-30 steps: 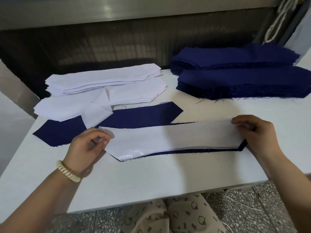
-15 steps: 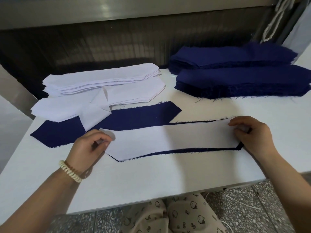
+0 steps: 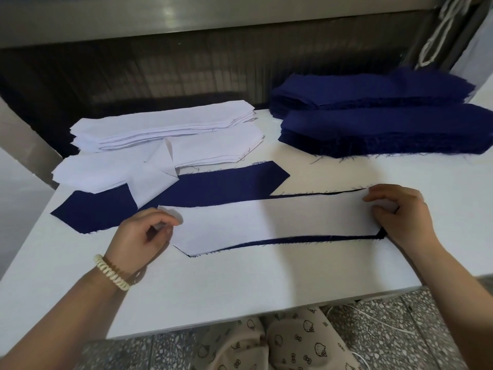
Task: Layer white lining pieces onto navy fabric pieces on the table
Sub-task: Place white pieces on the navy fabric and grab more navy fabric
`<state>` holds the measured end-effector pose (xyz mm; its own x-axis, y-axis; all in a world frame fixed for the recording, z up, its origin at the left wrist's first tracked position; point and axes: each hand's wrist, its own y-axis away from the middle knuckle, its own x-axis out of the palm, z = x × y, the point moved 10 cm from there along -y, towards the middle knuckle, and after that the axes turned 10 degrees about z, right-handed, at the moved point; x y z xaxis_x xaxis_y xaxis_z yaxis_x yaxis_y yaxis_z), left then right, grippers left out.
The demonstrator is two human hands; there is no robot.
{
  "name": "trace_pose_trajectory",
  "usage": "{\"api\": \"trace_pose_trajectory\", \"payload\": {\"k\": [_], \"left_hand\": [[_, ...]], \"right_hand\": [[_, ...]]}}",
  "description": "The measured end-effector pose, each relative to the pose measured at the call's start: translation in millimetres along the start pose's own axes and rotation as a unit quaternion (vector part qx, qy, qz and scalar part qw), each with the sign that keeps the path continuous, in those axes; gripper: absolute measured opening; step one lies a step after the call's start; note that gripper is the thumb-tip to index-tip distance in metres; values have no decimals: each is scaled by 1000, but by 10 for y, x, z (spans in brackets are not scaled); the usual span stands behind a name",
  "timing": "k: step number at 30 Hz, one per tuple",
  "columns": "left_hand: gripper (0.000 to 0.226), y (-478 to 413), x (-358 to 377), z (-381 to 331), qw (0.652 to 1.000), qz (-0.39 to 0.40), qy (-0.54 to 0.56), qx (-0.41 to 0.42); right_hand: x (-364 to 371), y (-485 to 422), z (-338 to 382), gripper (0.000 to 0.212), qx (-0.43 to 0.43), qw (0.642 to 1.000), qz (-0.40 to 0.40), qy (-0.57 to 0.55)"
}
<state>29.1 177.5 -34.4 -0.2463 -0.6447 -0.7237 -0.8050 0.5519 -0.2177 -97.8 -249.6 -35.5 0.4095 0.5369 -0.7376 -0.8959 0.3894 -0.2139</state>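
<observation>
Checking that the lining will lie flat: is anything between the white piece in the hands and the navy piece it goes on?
Nothing visible. The white lining piece already lies directly on the navy piece, whose edge shows along its near side. The left hand and right hand pinch its ends.

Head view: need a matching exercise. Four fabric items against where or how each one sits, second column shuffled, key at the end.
Things
1. white lining stacks
2. navy fabric stacks
3. top white lining piece
4. lone navy piece

Places or states
a. back right, thick piles
b. held at its ends by the left hand and right hand, lying over a second navy piece
c. back left
d. flat, left part overlapped by a folded white piece

Pairs: 1-c, 2-a, 3-b, 4-d
</observation>
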Motion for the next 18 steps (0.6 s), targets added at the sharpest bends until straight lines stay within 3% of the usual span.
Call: {"api": "trace_pose_trajectory", "payload": {"k": [4, 10, 12, 18], "left_hand": [[36, 18, -60, -61, 998, -14, -53, -5], [20, -57, -145, -49, 994, -43, -93, -30], [14, -110, -165, -77, 991, -58, -116, -33], [25, -423, -343, -57, 962, -117, -236, -69]], "right_hand": [[-11, 20, -54, 29, 56, 996, -17, 63], [113, -104, 84, 27, 62, 996, 13, 56], [233, -204, 237, 27, 50, 997, 34, 53], [883, -472, 993, 27, -45, 991, 119, 36]]}}
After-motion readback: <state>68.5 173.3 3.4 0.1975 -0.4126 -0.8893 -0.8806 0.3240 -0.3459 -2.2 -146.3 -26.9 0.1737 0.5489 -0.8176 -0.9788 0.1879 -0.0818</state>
